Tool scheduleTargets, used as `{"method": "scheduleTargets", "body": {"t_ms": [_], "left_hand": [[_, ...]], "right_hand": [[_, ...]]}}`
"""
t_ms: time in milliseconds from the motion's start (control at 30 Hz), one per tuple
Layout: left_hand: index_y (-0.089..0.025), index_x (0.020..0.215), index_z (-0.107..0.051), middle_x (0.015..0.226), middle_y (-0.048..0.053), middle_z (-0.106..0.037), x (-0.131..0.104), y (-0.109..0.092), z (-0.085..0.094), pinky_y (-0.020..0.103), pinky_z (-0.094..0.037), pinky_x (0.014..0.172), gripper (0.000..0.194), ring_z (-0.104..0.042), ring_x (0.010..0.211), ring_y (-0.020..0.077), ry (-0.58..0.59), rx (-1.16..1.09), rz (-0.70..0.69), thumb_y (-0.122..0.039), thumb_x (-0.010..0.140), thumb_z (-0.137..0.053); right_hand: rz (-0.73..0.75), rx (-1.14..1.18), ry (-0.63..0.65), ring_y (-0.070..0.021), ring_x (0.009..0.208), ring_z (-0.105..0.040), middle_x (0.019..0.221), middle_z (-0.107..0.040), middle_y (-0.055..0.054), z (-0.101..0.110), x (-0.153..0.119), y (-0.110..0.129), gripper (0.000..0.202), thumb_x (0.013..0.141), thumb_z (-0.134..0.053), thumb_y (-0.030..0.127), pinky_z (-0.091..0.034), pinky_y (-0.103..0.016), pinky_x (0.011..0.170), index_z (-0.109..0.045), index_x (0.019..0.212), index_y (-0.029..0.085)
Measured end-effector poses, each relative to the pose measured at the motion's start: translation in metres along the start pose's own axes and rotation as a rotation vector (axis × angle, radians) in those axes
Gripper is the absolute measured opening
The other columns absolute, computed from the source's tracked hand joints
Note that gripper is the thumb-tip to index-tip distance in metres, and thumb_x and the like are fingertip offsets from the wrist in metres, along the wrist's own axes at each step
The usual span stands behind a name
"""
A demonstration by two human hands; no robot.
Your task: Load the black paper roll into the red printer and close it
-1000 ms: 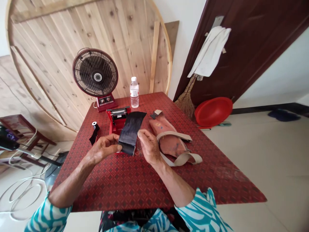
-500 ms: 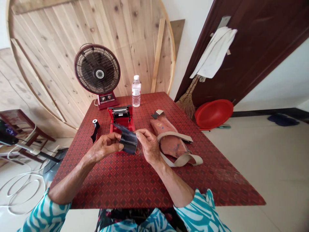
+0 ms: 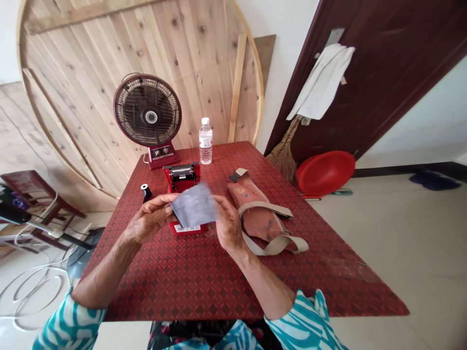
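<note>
A dark film sheet (image 3: 195,206), greyish and blurred, is stretched between my two hands above the table. My left hand (image 3: 151,218) pinches its left edge, and my right hand (image 3: 229,221) has its fingers closed at the right edge. Behind and below the sheet stands a red device (image 3: 182,231) with its lid up, showing a roller bar (image 3: 182,171); the sheet hides much of its inside. A small black roll with a white core (image 3: 145,188) stands left of the device, partly behind my left hand.
On the red patterned table (image 3: 182,291) are a fan (image 3: 151,116) at the back left, a water bottle (image 3: 206,142) behind the device, and a pinkish bag with a pale strap (image 3: 255,209) on the right. A red basin (image 3: 324,172) lies beyond the right edge.
The dark sheet, folded or curled between my fingers before, is now spread wider and turned flat toward the camera. My right hand has shifted slightly right. More of the device's front shows.
</note>
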State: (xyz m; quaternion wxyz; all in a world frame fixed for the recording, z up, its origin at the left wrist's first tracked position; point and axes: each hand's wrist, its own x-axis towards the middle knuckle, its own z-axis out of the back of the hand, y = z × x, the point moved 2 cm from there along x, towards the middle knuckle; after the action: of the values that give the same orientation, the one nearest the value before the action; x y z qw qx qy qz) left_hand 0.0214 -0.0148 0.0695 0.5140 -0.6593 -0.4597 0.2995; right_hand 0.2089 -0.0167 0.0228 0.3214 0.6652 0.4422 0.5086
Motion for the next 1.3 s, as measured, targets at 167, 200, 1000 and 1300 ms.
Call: {"method": "scheduleTargets", "body": {"t_ms": [167,200,1000,1300], "left_hand": [[-0.023,0.114,-0.063,0.114,0.005,-0.068,0.011,-0.008,0.012,0.033,-0.053,0.082,0.042,-0.067,0.094,0.0215,-0.1,0.024,0.002,-0.037,0.076,-0.071],[-0.022,0.114,-0.063,0.114,0.007,-0.068,0.015,-0.012,0.015,0.034,-0.053,0.083,0.043,-0.066,0.095,0.022,-0.095,0.062,-0.011,-0.037,0.075,-0.072],[-0.019,0.085,-0.07,0.082,0.003,-0.07,0.095,-0.005,0.017,0.029,-0.046,0.071,0.023,-0.063,0.076,0.0203,0.119,1.146,0.069,-0.032,0.067,-0.068],[-0.018,0.08,-0.062,0.079,-0.001,-0.064,0.109,0.01,0.014,0.026,-0.045,0.068,0.02,-0.058,0.073,0.015,0.225,1.103,0.1,-0.017,0.06,-0.068]], "right_hand": [[0.042,-0.088,-0.07,-0.0134,0.074,-0.064,0.077,-0.067,0.002,0.006,0.005,-0.001,0.017,0.09,-0.051,0.034,-0.049,-0.028,0.077,-0.064,0.093,0.024],[0.044,-0.115,-0.084,-0.0136,0.074,-0.064,0.077,-0.068,0.001,0.008,0.006,-0.002,0.017,0.09,-0.05,0.034,-0.049,-0.028,0.076,-0.063,0.093,0.023],[0.163,-0.645,0.039,-0.0195,0.082,-0.068,0.089,-0.073,-0.005,0.04,0.024,-0.06,0.025,0.089,-0.042,0.028,-0.048,-0.032,0.08,-0.066,0.096,0.021],[0.138,-0.662,0.073,-0.0192,0.082,-0.068,0.087,-0.074,-0.005,0.039,0.024,-0.06,0.026,0.089,-0.042,0.027,-0.049,-0.031,0.082,-0.066,0.097,0.023]]}}
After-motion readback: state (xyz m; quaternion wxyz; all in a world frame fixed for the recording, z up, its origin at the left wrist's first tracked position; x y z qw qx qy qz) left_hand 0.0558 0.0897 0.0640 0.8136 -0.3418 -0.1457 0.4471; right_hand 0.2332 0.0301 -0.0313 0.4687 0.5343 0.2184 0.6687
